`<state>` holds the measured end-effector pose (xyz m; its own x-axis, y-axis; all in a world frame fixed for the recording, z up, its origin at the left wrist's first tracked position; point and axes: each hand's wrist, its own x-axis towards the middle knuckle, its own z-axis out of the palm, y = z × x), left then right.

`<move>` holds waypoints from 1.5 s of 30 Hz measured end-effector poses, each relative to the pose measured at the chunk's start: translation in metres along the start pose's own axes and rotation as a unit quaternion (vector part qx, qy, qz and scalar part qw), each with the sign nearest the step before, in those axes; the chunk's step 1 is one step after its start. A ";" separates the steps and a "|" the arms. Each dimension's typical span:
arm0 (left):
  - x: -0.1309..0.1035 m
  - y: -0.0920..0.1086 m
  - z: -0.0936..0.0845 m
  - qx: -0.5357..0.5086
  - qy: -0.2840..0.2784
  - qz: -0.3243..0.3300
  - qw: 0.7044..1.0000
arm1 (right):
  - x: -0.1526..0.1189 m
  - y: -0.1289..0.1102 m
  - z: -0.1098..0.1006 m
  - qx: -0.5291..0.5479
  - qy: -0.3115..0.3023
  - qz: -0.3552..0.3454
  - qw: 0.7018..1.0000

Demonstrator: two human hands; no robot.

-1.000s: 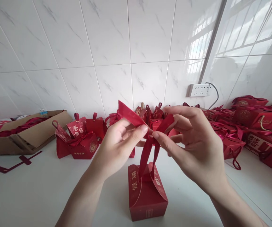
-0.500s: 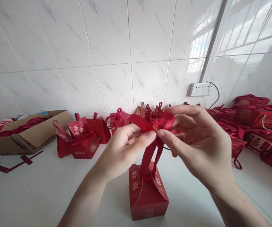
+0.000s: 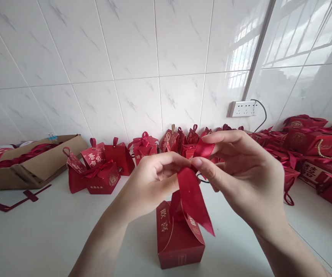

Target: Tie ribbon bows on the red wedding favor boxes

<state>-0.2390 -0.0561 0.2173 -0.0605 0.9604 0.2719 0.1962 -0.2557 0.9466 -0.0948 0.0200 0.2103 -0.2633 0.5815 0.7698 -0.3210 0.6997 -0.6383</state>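
Note:
A red gift box (image 3: 180, 246) with gold characters stands on the white tabletop in front of me. From its top rises a red ribbon (image 3: 193, 200), one cut tail hanging down over the box's right side. My left hand (image 3: 157, 182) is closed on the ribbon, its thumb partly behind the hanging tail. Between thumb and index finger, my right hand (image 3: 235, 173) pinches the other part of the ribbon, which loops up between those fingers. Both hands meet above the box, and the crossing of the ribbon is partly hidden by the fingertips.
Several finished-looking red boxes (image 3: 104, 177) stand along the tiled wall. At the left lies a cardboard carton (image 3: 35, 163) of ribbons, with a ribbon scrap (image 3: 31, 195) before it. More boxes (image 3: 312, 140) are piled at the right, below a power strip (image 3: 243, 109).
The ribbon's left end, which pointed up to the left, now hangs down to the right in front of the box. My left fingers have shifted behind it; my right hand keeps its pinch.

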 end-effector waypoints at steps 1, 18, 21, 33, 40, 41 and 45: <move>0.000 0.000 0.000 -0.004 -0.001 0.001 1.000 | 0.000 0.000 0.000 0.000 0.002 -0.001 1.000; 0.001 0.003 -0.005 0.129 0.060 0.083 0.986 | 0.002 0.000 -0.005 -0.064 0.031 -0.025 0.997; -0.001 0.005 -0.008 0.169 0.071 0.076 0.980 | 0.003 -0.001 -0.006 -0.066 0.035 -0.021 0.997; -0.001 0.007 -0.013 0.209 0.089 0.059 0.972 | 0.004 -0.001 -0.006 -0.083 0.030 -0.023 0.996; -0.003 0.009 -0.016 0.211 0.110 0.020 0.971 | 0.005 -0.002 -0.006 -0.101 0.023 -0.021 0.994; -0.004 0.009 -0.016 0.215 0.114 0.021 0.970 | 0.005 -0.002 -0.006 -0.102 0.022 -0.021 0.994; -0.004 0.010 -0.016 0.242 0.123 0.023 0.962 | 0.005 -0.002 -0.007 -0.110 0.023 -0.018 0.994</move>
<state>-0.2523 -0.0646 0.2281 -0.2600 0.8787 0.4003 0.6333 -0.1578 0.7577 -0.0889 0.0240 0.2155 -0.2113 0.5691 0.7947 -0.1217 0.7914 -0.5991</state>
